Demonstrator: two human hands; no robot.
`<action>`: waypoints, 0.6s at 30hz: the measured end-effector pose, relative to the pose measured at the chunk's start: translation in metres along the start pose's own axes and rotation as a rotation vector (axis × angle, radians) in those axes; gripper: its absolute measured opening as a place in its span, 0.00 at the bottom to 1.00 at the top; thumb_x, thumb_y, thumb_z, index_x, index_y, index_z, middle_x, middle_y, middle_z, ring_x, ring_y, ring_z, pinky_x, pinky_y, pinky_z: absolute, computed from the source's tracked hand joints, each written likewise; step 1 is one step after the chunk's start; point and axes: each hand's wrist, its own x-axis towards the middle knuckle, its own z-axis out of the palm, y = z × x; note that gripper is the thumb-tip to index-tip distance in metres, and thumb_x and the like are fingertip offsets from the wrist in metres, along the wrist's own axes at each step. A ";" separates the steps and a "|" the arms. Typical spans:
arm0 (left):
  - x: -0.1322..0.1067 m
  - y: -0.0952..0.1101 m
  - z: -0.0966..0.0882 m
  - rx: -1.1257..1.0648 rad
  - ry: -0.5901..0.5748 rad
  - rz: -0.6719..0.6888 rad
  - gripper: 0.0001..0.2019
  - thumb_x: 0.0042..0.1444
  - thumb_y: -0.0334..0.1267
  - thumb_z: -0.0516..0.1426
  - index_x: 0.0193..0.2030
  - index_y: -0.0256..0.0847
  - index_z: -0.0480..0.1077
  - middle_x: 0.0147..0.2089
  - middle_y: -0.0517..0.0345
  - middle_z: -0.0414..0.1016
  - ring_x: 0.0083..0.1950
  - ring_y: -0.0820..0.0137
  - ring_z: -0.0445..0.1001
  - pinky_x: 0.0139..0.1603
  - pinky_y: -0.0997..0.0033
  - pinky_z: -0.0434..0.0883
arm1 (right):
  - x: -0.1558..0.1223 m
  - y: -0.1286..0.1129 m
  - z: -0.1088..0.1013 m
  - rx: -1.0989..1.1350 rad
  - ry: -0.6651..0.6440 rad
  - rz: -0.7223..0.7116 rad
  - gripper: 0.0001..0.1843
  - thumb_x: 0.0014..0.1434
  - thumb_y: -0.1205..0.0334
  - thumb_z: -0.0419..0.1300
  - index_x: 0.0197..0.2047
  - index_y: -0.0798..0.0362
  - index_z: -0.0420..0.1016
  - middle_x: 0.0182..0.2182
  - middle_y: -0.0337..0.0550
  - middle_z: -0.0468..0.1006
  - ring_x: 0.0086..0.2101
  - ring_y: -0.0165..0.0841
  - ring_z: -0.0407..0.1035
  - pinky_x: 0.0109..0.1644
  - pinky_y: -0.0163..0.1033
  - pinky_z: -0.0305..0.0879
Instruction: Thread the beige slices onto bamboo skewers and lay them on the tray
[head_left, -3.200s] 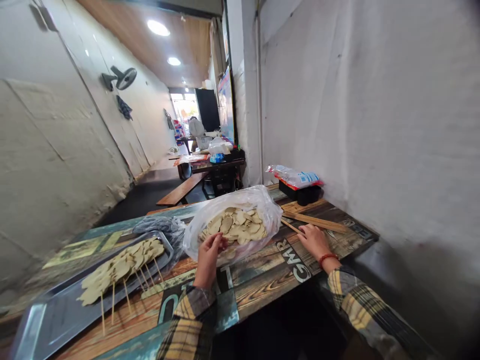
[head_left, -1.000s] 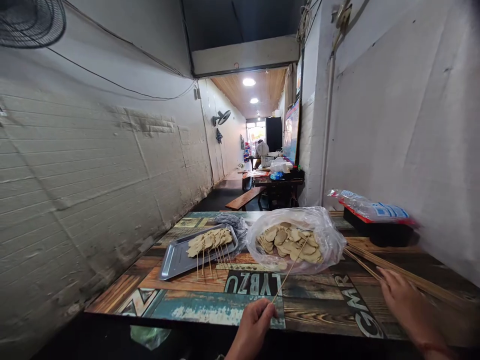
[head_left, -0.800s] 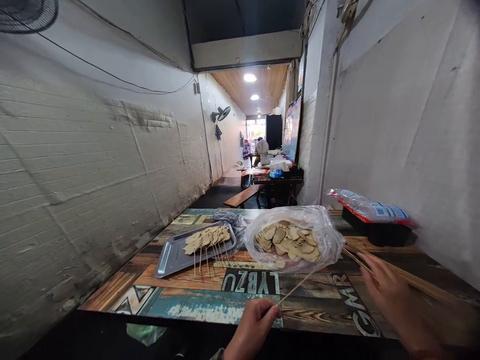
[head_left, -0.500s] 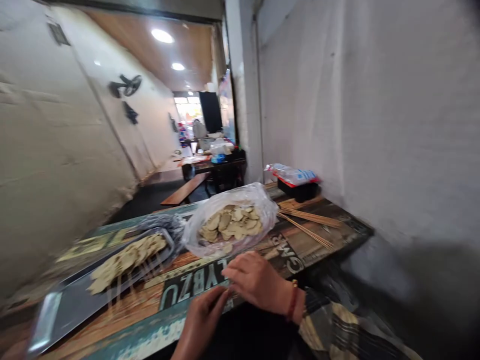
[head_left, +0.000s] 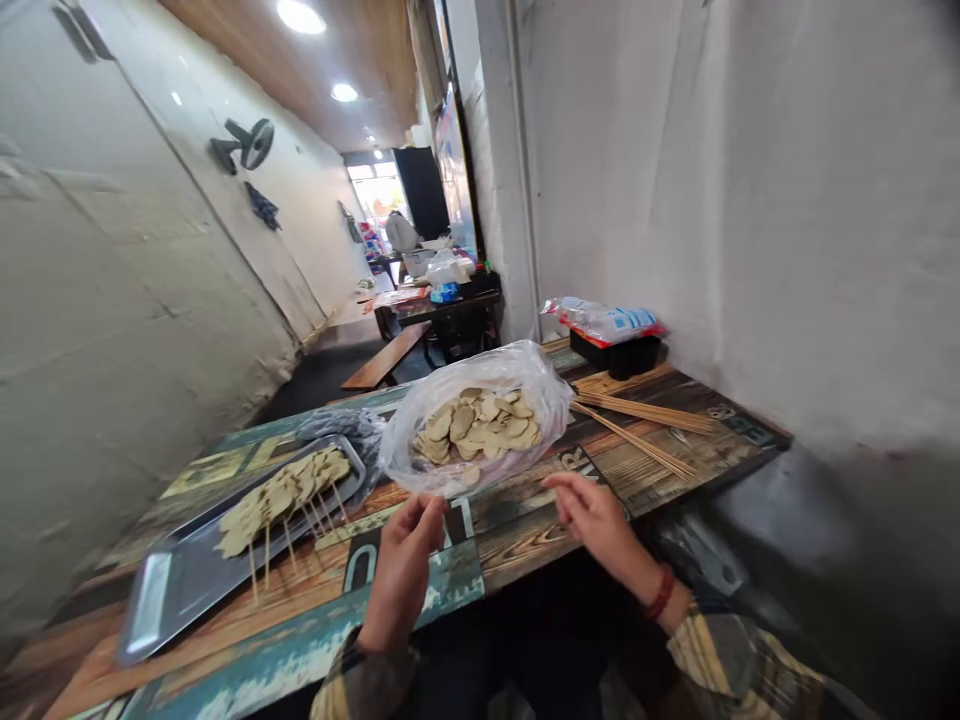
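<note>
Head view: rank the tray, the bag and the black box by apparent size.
1. tray, though its near end sits closest to the camera
2. bag
3. black box, which is also the farthest away

Tray (head_left: 169,590) left of bag (head_left: 420,440) – loose skewers (head_left: 645,425) right, box (head_left: 615,352) behind them – all on table (head_left: 525,535)

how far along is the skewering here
Done: a row of loaded skewers lies on the metal tray. In hand: the left hand and open right hand hover at the near edge of the plastic bag; whether the left pinches a stick is unclear. Left: many loose slices fill the bag, and a bundle of bare sticks lies on the table beside it.
</note>
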 end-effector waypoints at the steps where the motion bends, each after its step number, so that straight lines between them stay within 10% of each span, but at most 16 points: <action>1: 0.008 0.000 0.004 0.008 -0.002 0.006 0.23 0.53 0.59 0.61 0.27 0.40 0.66 0.20 0.68 0.57 0.22 0.77 0.53 0.24 0.77 0.55 | 0.007 0.001 -0.005 0.103 0.045 0.075 0.17 0.67 0.47 0.53 0.44 0.50 0.75 0.20 0.30 0.70 0.15 0.27 0.62 0.19 0.32 0.58; 10: 0.093 -0.004 0.069 0.610 -0.239 0.359 0.10 0.61 0.38 0.55 0.38 0.38 0.76 0.38 0.53 0.78 0.39 0.67 0.74 0.43 0.68 0.70 | 0.090 0.001 -0.008 0.146 0.072 0.091 0.20 0.61 0.41 0.53 0.38 0.50 0.68 0.17 0.29 0.70 0.15 0.29 0.66 0.19 0.32 0.59; 18: 0.153 -0.022 0.127 1.115 -0.407 0.689 0.12 0.63 0.29 0.53 0.50 0.37 0.74 0.59 0.44 0.74 0.62 0.60 0.69 0.66 0.57 0.64 | 0.182 0.020 0.014 0.026 0.045 -0.041 0.14 0.63 0.50 0.52 0.36 0.49 0.71 0.17 0.31 0.69 0.17 0.31 0.66 0.24 0.36 0.63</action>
